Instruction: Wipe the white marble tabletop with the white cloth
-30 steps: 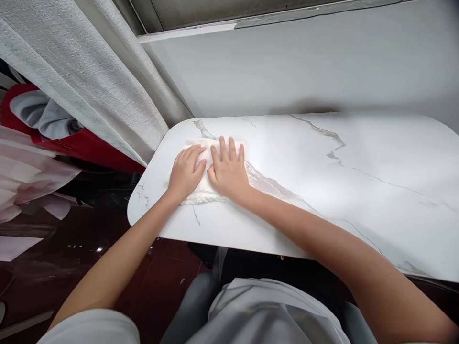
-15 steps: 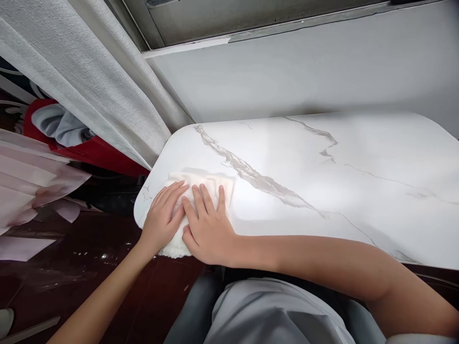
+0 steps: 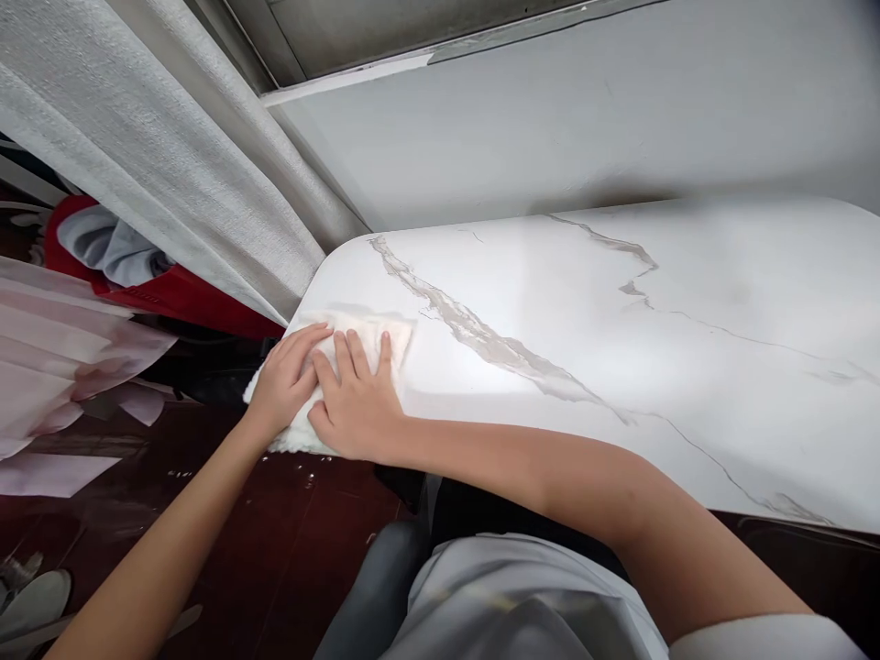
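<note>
A fluffy cream-white cloth (image 3: 397, 341) lies spread at the left end of the white marble-patterned table (image 3: 474, 266), part of it hanging over the edge. My left hand (image 3: 285, 380) presses flat on the cloth's left side, fingers stretched out. Beside it my right hand (image 3: 361, 394) rests on the middle of the cloth, fingers spread and pointing away from me. The two hands nearly touch at the fingers. Neither hand wraps around the cloth; both lie on top of it.
A grey wall (image 3: 495, 137) runs behind the table. At the left hangs a light curtain (image 3: 171, 119), close to the table's rounded corner. Beyond it stand a red container (image 3: 199, 298) with grey fabric inside and a pale pink cloth (image 3: 61, 348). The floor (image 3: 289, 550) is dark red.
Both hands and the cloth have slid left and slightly away from me, so the cloth now overhangs the table's left edge. The view has shifted slightly.
</note>
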